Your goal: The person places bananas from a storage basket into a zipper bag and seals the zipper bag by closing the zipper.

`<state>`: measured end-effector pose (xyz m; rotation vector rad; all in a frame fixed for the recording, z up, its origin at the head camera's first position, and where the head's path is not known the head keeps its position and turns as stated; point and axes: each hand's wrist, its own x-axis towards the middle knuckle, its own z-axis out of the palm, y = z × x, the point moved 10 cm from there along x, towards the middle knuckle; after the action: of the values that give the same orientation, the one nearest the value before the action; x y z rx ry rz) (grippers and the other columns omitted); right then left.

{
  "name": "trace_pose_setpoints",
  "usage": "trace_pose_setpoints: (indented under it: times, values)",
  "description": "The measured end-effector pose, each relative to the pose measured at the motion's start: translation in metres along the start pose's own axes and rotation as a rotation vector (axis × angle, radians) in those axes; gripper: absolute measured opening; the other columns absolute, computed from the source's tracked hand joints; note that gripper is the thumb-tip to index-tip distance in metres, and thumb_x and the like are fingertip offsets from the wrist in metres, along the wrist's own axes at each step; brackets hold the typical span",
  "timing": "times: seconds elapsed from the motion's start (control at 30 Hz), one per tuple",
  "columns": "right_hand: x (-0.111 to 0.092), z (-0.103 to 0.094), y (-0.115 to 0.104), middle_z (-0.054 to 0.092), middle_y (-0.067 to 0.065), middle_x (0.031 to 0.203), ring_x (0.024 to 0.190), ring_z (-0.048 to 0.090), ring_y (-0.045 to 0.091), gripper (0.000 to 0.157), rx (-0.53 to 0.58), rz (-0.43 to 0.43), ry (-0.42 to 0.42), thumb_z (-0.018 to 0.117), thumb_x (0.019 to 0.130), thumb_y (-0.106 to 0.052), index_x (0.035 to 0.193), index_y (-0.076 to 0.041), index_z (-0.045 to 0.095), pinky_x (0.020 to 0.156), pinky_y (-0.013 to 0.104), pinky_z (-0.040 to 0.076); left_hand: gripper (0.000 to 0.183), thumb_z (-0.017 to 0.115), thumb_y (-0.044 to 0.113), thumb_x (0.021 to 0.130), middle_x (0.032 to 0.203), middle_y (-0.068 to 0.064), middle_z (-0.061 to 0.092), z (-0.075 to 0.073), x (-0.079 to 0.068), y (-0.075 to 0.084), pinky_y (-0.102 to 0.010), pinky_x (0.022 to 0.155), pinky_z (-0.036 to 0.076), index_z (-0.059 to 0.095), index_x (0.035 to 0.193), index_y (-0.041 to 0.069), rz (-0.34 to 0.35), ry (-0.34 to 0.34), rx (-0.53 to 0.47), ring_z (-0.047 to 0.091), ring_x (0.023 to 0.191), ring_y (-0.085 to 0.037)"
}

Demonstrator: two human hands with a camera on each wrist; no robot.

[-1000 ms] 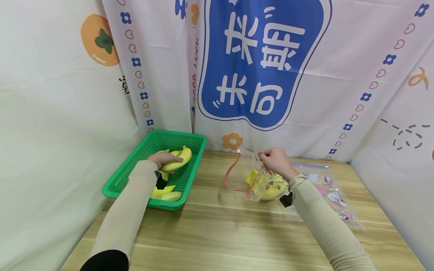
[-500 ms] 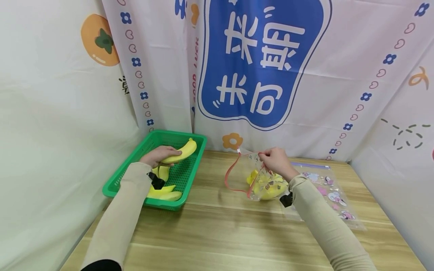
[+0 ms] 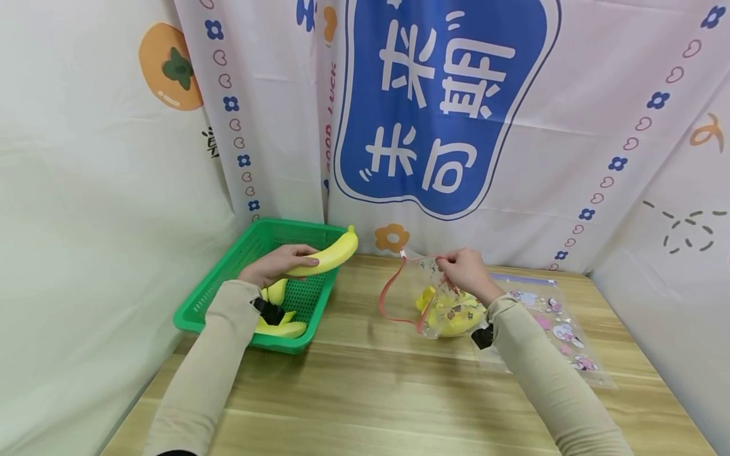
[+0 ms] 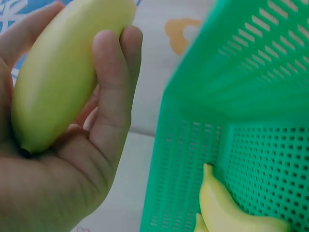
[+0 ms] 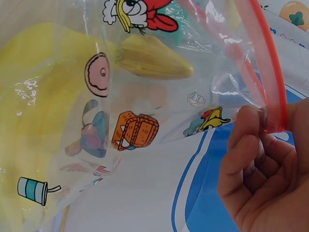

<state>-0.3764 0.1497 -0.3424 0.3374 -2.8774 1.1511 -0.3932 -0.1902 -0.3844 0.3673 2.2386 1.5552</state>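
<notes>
A person's left hand (image 3: pixel 279 263) grips a banana (image 3: pixel 336 252) above the rim of a green basket (image 3: pixel 279 344), while the right hand (image 3: pixel 466 273) pinches a clear bag (image 3: pixel 430 269) by its red edge (image 3: pixel 382 303), holding its mouth apart around what seem more bananas (image 3: pixel 453 326).

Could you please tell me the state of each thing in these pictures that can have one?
Left hand: fingers curled round a banana
Held banana: raised, unpeeled
Right hand: pinching the red-edged bag's rim
Red-edged bag: mouth open, yellow fruit inside
Green basket: open-topped, partly filled
Bananas in the basket: lying loose, unpeeled
Purple-edged bag: lying flat; sealed or not, I cannot tell
</notes>
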Motion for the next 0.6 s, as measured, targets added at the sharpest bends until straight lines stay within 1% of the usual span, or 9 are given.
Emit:
trace_pose_setpoints:
  times: [0.1, 0.23, 0.33, 0.43, 0.5, 0.6]
  values:
    - [0.001, 0.000, 0.000, 0.060, 0.012, 0.056, 0.042, 0.052, 0.022, 0.036, -0.003, 0.003, -0.002, 0.050, 0.095, -0.023, 0.069, -0.007, 0.068, 0.044, 0.029, 0.043, 0.049, 0.064, 0.027, 0.091, 0.118, -0.015, 0.052, 0.013, -0.003, 0.011, -0.045, 0.085, 0.050, 0.052, 0.131, 0.001, 0.039, -0.050, 0.044, 0.053, 0.100, -0.025]
    - [0.001, 0.001, 0.000, 0.059, 0.011, 0.055, 0.045, 0.054, 0.029, 0.037, 0.001, 0.014, -0.007, 0.050, 0.095, -0.024, 0.070, -0.004, 0.068, 0.045, 0.029, 0.043, 0.044, 0.065, 0.026, 0.090, 0.111, -0.013, 0.056, 0.030, -0.007, 0.026, -0.047, 0.082, 0.051, 0.057, 0.127, 0.003, 0.093, -0.104, 0.104, 0.055, 0.095, -0.025]
    - [0.001, 0.002, 0.000, 0.059, 0.011, 0.055, 0.046, 0.054, 0.029, 0.036, 0.004, 0.026, -0.012, 0.050, 0.095, -0.025, 0.072, -0.004, 0.069, 0.044, 0.029, 0.041, 0.042, 0.065, 0.026, 0.089, 0.106, -0.011, 0.058, 0.042, -0.010, 0.034, -0.049, 0.081, 0.051, 0.059, 0.125, 0.004, 0.129, -0.143, 0.142, 0.055, 0.091, -0.024]
    - [0.001, 0.003, 0.000, 0.058, 0.011, 0.054, 0.043, 0.052, 0.024, 0.036, 0.000, 0.031, -0.016, 0.050, 0.095, -0.025, 0.072, -0.005, 0.069, 0.043, 0.028, 0.040, 0.042, 0.066, 0.026, 0.089, 0.103, -0.009, 0.060, 0.052, -0.012, 0.037, -0.046, 0.079, 0.051, 0.060, 0.125, 0.003, 0.148, -0.181, 0.168, 0.056, 0.089, -0.023]
    - [0.001, 0.004, 0.001, 0.058, 0.010, 0.054, 0.042, 0.051, 0.021, 0.036, -0.005, 0.031, -0.019, 0.050, 0.095, -0.024, 0.072, -0.005, 0.069, 0.043, 0.028, 0.040, 0.043, 0.066, 0.026, 0.088, 0.103, -0.008, 0.061, 0.058, -0.012, 0.038, -0.042, 0.078, 0.051, 0.060, 0.124, 0.003, 0.148, -0.196, 0.179, 0.056, 0.088, -0.022]
    - [0.002, 0.005, 0.001, 0.058, 0.008, 0.053, 0.042, 0.051, 0.021, 0.035, -0.010, 0.028, -0.019, 0.050, 0.095, -0.024, 0.072, -0.006, 0.069, 0.041, 0.027, 0.039, 0.042, 0.067, 0.024, 0.088, 0.102, -0.008, 0.060, 0.067, -0.011, 0.038, -0.037, 0.078, 0.049, 0.061, 0.123, 0.004, 0.147, -0.216, 0.191, 0.053, 0.089, -0.021]
